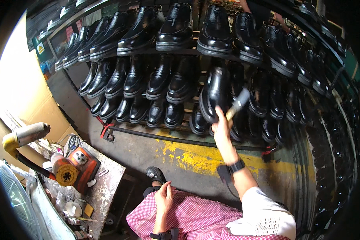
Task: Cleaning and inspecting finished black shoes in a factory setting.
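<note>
My right hand reaches out to the shoe rack, its fingers closed round a blurred tool with a grey head and a short yellowish handle. It may be a brush, though the blur hides the exact kind. Against my thumb and forefinger is the toe of a black leather shoe on the middle tier. Whether I also grip that shoe, I cannot tell. My left hand is low over the pink checked apron, fingers pinched together; anything between them is too small to make out.
Black shoes fill the rack's tiers in rows, above a dark lower bar. On the left, a worn workbench carries an orange machine, a heat gun-like tool and clutter. A fan stands at the lower left.
</note>
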### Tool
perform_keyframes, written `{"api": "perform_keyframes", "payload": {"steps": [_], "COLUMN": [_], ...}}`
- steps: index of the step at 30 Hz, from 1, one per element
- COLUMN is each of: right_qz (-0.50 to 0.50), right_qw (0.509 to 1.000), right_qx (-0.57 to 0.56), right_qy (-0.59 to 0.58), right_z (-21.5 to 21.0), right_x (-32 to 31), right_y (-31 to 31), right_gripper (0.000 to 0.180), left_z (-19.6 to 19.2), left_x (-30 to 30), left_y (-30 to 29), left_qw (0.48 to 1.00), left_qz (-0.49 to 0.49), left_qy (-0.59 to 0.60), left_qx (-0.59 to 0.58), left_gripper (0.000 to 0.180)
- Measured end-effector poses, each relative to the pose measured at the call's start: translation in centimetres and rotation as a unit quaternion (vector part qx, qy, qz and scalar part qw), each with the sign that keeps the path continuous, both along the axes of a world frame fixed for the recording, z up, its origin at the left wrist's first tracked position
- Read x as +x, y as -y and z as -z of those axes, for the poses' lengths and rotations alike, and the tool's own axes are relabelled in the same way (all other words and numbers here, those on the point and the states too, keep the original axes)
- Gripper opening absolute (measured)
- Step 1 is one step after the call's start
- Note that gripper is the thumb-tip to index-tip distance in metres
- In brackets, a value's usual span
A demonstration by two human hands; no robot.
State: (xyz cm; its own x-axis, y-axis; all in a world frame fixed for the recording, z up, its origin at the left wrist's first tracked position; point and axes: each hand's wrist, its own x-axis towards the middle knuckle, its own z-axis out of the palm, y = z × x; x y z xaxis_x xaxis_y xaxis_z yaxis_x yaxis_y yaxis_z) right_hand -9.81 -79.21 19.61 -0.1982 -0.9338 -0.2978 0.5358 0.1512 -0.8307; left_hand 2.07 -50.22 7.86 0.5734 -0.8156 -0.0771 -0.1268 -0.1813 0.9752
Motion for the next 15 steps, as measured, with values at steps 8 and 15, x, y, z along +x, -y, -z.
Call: {"api": "perform_keyframes", "payload": {"steps": [8, 15], "right_qz": [-0.258, -0.397], "right_qw": [0.961, 0.915], "right_qx": [-0.09, -0.071], "right_qy": [-0.043, -0.02], "right_z": [3.9, 3.2], "right_x": [-9.2, -6.5], "right_y": [-17.1, -20.4], "right_gripper": [0.073, 0.069], "left_z": [-5.0, -12.5], "left_x": [0.3, -0.8], "left_y": [1.5, 5.0], "left_qw": [0.979, 0.965], "left_qz": [-0.053, -0.045], "left_qy": [-0.163, 0.218], "left_qx": [-0.114, -0.138], "left_gripper": [0.027, 0.032]}}
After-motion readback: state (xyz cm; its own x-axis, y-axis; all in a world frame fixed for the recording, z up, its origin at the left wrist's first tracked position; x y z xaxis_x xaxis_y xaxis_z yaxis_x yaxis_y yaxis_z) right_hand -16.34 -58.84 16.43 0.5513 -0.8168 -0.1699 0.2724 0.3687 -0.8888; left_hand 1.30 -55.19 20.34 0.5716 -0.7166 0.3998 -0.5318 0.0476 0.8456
